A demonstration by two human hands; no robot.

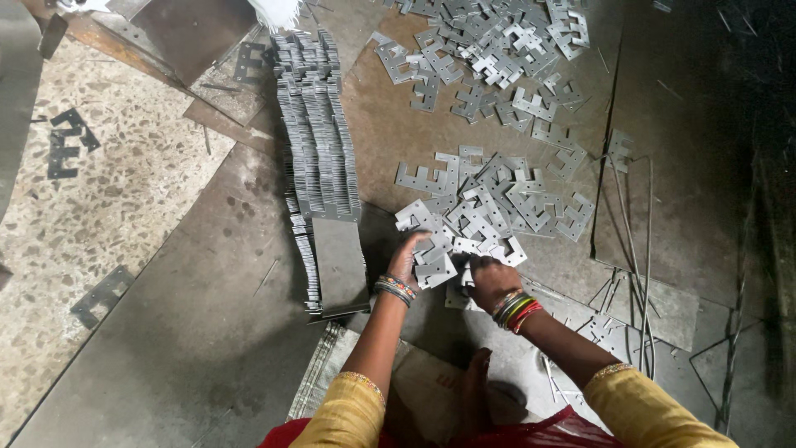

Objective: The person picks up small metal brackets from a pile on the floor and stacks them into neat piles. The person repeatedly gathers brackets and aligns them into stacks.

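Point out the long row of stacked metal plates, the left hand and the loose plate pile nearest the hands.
row of stacked plates (319, 141): head view, mid-row.
left hand (408, 259): head view, back of hand.
loose plate pile (497, 199): head view, pile's middle.

Stamped plates (485, 220) are thin grey sheet metal, smooth, dull sheen. Floor sheets (207, 332) are dark matt metal, scuffed. Speckled stone floor (108, 191), rough.

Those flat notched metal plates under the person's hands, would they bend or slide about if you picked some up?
The notched plates look thin, flat sheet metal, so probably stiff and light singly. Bare and smooth, they likely slide; the row leans.
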